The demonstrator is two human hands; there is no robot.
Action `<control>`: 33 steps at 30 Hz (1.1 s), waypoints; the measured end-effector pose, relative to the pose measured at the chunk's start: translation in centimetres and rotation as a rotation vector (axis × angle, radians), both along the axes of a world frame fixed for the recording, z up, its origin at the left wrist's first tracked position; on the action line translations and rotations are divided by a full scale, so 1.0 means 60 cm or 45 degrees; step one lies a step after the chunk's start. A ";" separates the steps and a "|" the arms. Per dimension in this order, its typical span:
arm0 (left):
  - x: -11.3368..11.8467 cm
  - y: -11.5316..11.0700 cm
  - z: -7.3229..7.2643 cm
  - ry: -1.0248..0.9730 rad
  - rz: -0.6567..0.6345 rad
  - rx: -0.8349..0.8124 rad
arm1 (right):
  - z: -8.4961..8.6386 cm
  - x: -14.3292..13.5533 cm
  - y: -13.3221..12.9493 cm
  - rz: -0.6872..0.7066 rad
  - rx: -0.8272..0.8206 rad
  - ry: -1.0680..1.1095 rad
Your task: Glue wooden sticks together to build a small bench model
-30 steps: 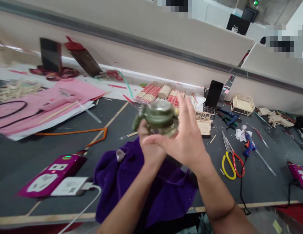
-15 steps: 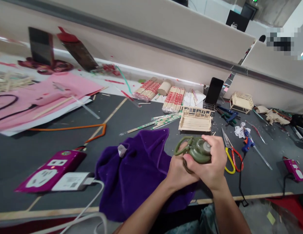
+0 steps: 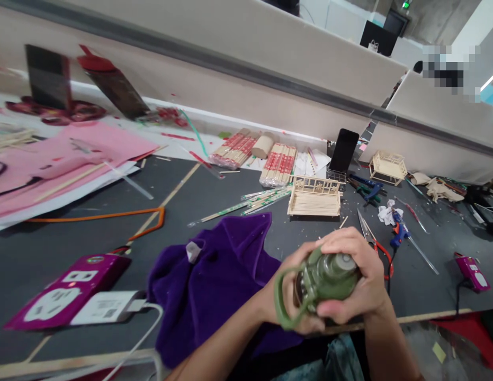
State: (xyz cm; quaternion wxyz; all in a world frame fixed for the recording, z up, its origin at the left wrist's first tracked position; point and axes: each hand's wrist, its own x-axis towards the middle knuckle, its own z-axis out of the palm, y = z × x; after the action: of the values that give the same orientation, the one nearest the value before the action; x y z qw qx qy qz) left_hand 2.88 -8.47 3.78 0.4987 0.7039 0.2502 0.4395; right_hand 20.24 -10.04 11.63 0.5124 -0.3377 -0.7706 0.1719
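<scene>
A green water bottle (image 3: 329, 280) with a loop strap is held between my two hands above the table's front edge, its lid tilted up toward the right. My left hand (image 3: 288, 267) is closed around the bottle's body, partly hidden behind the strap and lid. The fingers of my right hand (image 3: 369, 275) wrap around the lid end, with the thumb across its near side. A purple cloth (image 3: 214, 286) lies crumpled on the table, left of and partly under my left forearm.
Beyond the bottle stands a small wooden stick-built model (image 3: 314, 203). Scissors (image 3: 373, 238) and a blue glue gun (image 3: 399, 233) lie to the right. A purple power strip (image 3: 67, 291) with a white charger (image 3: 107, 307) sits at left. Packs of sticks (image 3: 278, 164) lie farther back.
The bottle has come lower and nearer to me, and has turned so that its strap hangs toward the left. Both hands have moved with it and still grip it. The view has shifted slightly.
</scene>
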 end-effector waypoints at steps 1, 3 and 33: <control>-0.002 -0.003 -0.001 -0.033 -0.098 -0.041 | 0.004 0.014 0.007 0.192 -0.089 -0.016; -0.003 -0.011 -0.001 -0.070 -0.185 -0.110 | 0.015 0.042 0.018 0.461 -0.260 -0.156; 0.029 -0.019 -0.044 0.294 0.471 0.130 | 0.047 0.023 -0.036 -0.487 -0.071 -0.572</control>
State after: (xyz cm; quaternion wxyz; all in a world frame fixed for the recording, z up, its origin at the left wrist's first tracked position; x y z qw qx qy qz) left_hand 4.64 -9.63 1.12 0.3414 0.7160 0.4080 0.4521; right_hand 21.63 -12.21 14.46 0.3424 -0.5204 -0.7821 0.0143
